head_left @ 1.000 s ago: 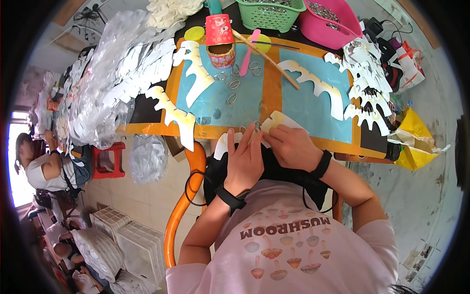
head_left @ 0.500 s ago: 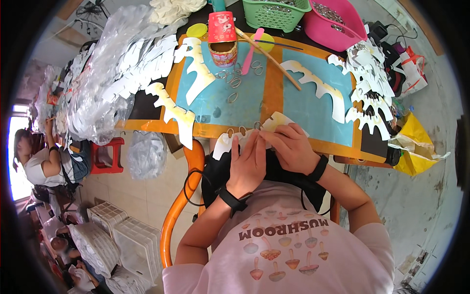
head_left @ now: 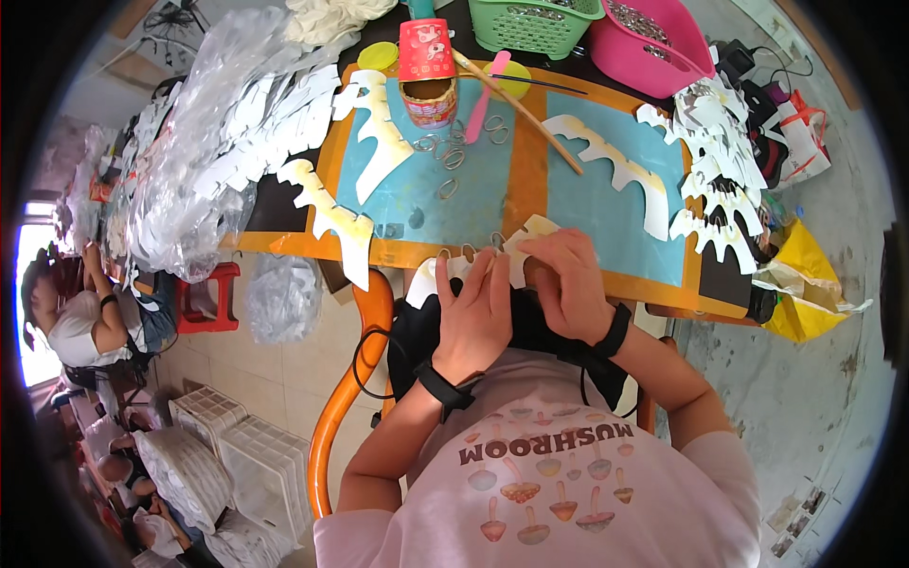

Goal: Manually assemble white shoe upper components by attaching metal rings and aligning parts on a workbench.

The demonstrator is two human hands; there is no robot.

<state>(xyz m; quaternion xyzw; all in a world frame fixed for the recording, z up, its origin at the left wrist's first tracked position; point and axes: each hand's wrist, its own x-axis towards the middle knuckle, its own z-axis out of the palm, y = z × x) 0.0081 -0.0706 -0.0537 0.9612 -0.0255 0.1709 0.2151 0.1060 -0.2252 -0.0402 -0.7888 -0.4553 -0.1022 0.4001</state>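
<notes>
At the table's near edge I hold a white scalloped strip [head_left: 422,284] with a yellowish edge. Several metal rings [head_left: 496,239] stand along its upper edge. My left hand [head_left: 473,327] closes on the strip's middle, its fingers pointing away from me and partly covering it. My right hand [head_left: 575,289] has its thumb and bent fingers on the strip's right part; whether a ring is in them is hidden. Similar strips [head_left: 383,142] lie flat beyond my hands, with another strip [head_left: 611,166] to the right. Several loose rings [head_left: 449,188] rest on the blue mat [head_left: 464,218].
A patterned pot [head_left: 431,106] with a red cup [head_left: 426,52], a pink spatula [head_left: 486,99] and a wooden-handled brush [head_left: 521,114] are on the table. Green [head_left: 530,28] and pink [head_left: 639,47] baskets hold metal pieces. Strip piles flank the mat. A co-worker [head_left: 90,322] sits at far left.
My right fingers have drawn back to the right, away from my left fingertips. The strip has shifted slightly left. The co-worker's arms have moved.
</notes>
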